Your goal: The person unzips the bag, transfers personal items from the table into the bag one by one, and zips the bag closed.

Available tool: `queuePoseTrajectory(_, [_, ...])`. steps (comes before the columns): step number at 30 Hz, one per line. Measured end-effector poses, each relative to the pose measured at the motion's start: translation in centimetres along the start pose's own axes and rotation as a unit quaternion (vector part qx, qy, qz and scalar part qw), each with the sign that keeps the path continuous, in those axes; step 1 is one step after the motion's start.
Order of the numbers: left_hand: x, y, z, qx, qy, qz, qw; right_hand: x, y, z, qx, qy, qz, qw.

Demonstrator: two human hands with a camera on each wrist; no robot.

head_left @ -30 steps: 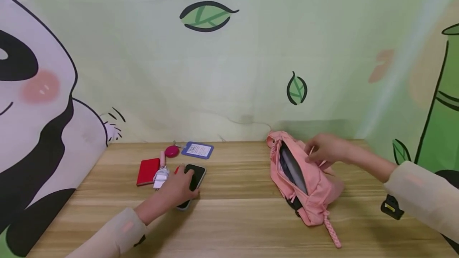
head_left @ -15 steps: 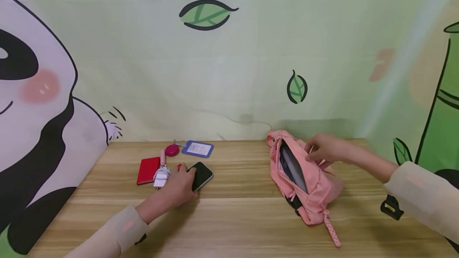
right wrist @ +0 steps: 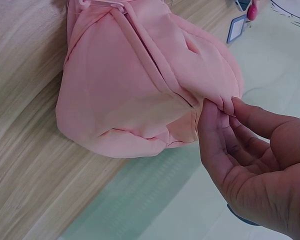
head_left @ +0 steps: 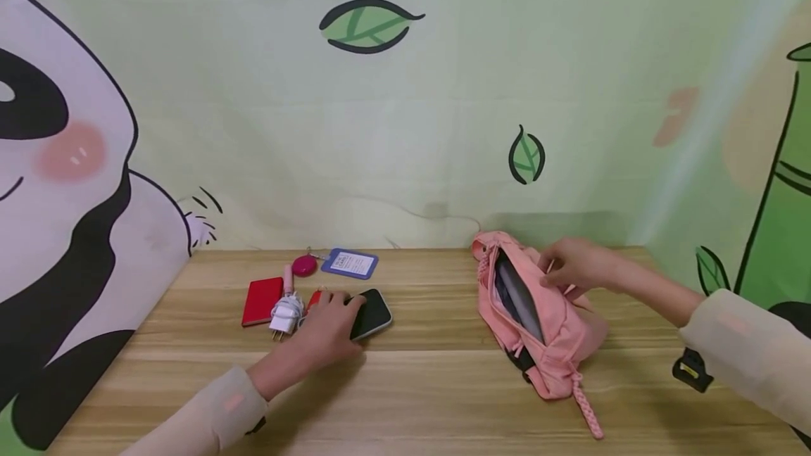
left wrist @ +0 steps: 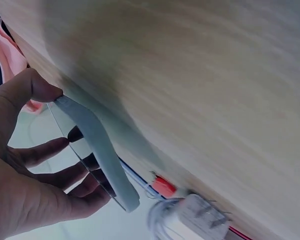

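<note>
A smartphone (head_left: 372,315) with a black screen and a pale case is gripped by my left hand (head_left: 326,329). In the left wrist view, the thumb presses one edge of the phone (left wrist: 102,150) and the fingertips reach the opposite side, with the phone tilted over the wood. My right hand (head_left: 579,264) pinches the fabric of a pink bag (head_left: 557,336) at the edge of its unzipped opening. Dark lining and a grey surface show inside. The right wrist view has thumb and fingers (right wrist: 215,130) bunching the pink cloth.
Left of the phone lie a white charger (head_left: 285,315) with its cable wound up, a red notebook (head_left: 262,301) and a small red item (head_left: 315,297) partly behind the hand. Behind them are a dark pink round case (head_left: 305,265) and a blue card holder (head_left: 350,263). A printed cloth backdrop (head_left: 431,90) borders the table.
My left hand has shifted slightly to the right, carrying the phone, which has also turned a little. More of the charger shows now. My right hand keeps its pinch on the bag.
</note>
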State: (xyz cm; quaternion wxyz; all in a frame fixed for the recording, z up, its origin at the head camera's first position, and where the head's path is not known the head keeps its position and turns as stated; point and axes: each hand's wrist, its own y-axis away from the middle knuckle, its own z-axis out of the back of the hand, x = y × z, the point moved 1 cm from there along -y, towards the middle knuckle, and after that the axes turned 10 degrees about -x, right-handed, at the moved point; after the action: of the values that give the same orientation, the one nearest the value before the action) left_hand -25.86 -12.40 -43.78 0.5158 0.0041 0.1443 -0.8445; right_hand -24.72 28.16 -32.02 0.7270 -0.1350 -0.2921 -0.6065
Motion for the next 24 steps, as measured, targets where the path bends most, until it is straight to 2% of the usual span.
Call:
queuePoseTrajectory(10, [-2.4,-1.0,0.2,0.008,0.002,-0.016,0.9998,0.2,-0.1,0.0,0.000,0.009,0.004,1.0000])
queuePoseTrajectory(24, [-7.4,-4.0,-1.1,-0.006,0.034,-0.055,0.9979,-0.3,0.0,-0.2,-0.011,-0.016,0.020,0.9996])
